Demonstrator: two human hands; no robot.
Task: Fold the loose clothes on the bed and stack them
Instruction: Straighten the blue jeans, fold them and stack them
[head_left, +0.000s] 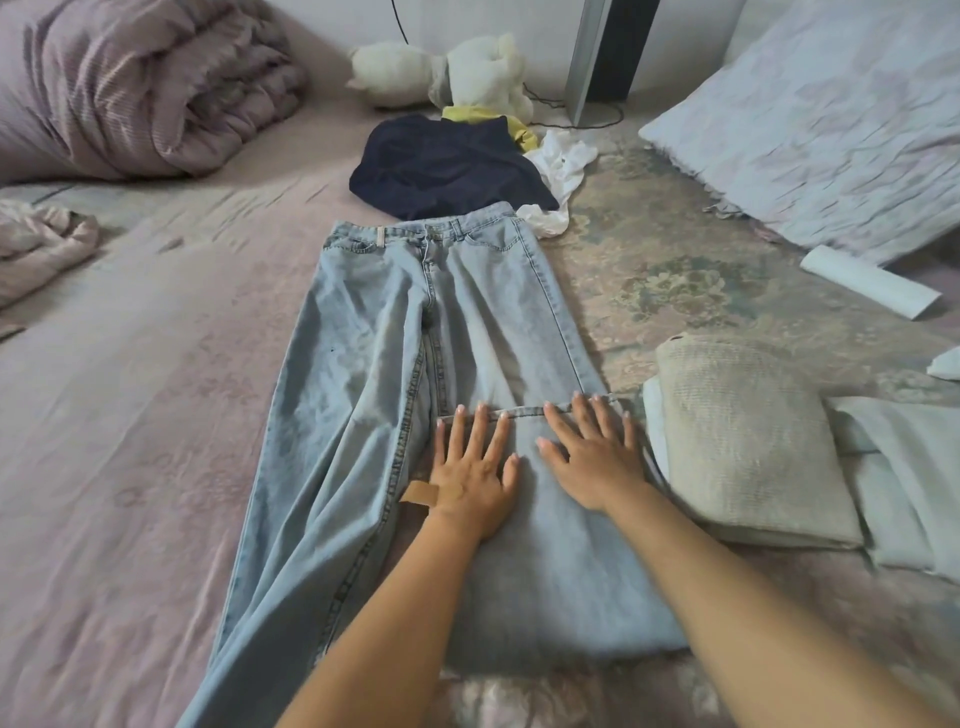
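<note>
Light blue jeans lie flat on the bed, waistband at the far end. Their right leg is folded back up over itself, its hem lying across the thigh. My left hand and my right hand rest flat, fingers spread, on that folded leg just below the hem. A plaster sticks to my left wrist. Beyond the waistband lie loose clothes: a navy garment, a yellow one and a white one. To the right sits a folded beige knit on pale folded cloth.
A rolled lilac duvet fills the far left, with a crumpled pink cloth below it. White plush toys sit at the back. A pillow and a white paper roll lie at the right.
</note>
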